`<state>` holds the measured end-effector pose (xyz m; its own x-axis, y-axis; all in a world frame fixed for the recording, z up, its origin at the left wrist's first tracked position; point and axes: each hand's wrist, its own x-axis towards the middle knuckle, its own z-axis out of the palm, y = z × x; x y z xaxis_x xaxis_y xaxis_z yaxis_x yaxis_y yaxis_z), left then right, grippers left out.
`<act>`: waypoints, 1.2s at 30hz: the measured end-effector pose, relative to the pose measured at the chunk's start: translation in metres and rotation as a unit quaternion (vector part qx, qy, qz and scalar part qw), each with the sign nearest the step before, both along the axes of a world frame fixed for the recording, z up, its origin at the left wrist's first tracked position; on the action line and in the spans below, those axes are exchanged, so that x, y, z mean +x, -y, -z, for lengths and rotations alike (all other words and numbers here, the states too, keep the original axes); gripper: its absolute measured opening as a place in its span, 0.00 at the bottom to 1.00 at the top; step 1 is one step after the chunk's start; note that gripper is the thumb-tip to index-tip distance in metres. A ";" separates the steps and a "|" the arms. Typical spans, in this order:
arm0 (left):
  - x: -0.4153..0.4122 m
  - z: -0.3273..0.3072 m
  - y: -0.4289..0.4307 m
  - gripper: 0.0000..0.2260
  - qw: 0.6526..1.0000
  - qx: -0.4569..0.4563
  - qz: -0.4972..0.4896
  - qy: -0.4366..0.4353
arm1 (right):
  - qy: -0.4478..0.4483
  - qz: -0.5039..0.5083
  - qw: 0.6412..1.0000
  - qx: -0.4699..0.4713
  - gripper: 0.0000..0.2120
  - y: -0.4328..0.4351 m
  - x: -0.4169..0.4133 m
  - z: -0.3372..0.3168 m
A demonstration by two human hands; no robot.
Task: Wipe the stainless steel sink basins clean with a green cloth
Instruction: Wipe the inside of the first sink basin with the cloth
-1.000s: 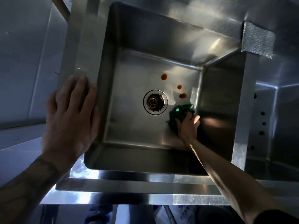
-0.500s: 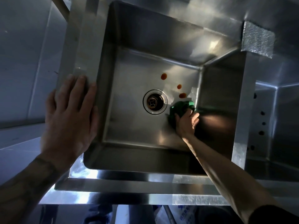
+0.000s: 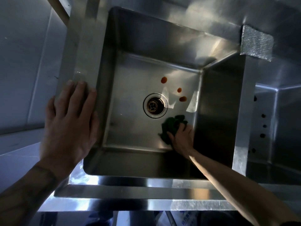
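Two steel basins sit side by side, and the main basin fills most of the view, deep and square, with shiny walls. Inside it are a drain, three spots, a cloth and one working hand. Off to the right, past a steel divider, the second basin shows only a slice of itself, with a column of small dark holes on its near wall; what lies on its floor cannot be seen.

Over on the left, the left hand lies flat on the main basin's left rim, fingers straight and close together, thumb hanging at the inner edge. The right arm reaches down into the basin. Down there the right hand has its fingers curled over the bunched green cloth and presses it onto the basin floor, near the right wall and just below and right of the drain.

At the far right corner of the rim sits a grey textured patch. The round drain lies mid-floor. Smallest of all are the three reddish-brown spots on the floor beyond the drain, apart from the cloth and not touched by it.
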<state>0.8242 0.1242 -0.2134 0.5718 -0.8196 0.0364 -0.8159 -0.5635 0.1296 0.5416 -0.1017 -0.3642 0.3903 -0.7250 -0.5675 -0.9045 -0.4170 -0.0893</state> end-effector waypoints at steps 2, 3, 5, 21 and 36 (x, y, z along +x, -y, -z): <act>0.000 -0.001 0.000 0.23 1.000 -0.002 0.001 0.000 | 0.000 -0.024 0.999 0.028 0.31 0.012 -0.010 0.003; 0.000 -0.001 0.000 0.23 1.000 -0.004 0.001 -0.001 | 0.010 0.005 1.000 0.015 0.30 0.023 -0.005 0.004; 0.000 0.000 0.000 0.23 1.000 -0.006 0.001 -0.002 | 0.023 0.112 0.993 -0.034 0.28 0.041 0.014 0.009; 0.001 0.002 -0.001 0.24 1.000 0.000 0.003 -0.001 | 0.137 0.195 0.968 -0.083 0.30 0.021 0.054 0.009; 0.000 0.000 0.001 0.24 1.000 -0.003 -0.001 0.004 | 0.156 -0.069 0.977 -0.131 0.23 0.075 0.034 0.031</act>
